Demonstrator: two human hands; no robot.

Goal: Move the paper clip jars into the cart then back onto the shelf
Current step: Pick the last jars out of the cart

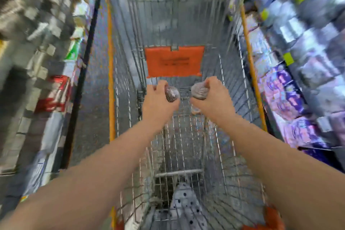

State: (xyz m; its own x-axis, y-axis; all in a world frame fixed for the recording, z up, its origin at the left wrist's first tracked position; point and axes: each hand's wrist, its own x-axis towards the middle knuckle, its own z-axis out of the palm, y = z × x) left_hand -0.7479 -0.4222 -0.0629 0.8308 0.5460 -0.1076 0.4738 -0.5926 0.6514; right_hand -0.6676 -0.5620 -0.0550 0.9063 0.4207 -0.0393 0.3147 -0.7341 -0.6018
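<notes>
Paper clip jar (172, 95) sits in the left hand (158, 99), second jar (199, 90) in the right hand (214, 97), fingers grasping. Both hover above the cart (110, 61).

Far out to the left of my left hand (158, 99) sit blurred red packs (54, 95), with a green pack (73, 50) beyond them. Closer on that side runs the grey speckled floor (93, 80). Out to the right of my right hand (211, 97) lie purple packs (291, 102), and yellow-green tags (288, 58) dot the rows past them. Back toward me, below both wrists, polka-dot fabric (186, 205) shows
</notes>
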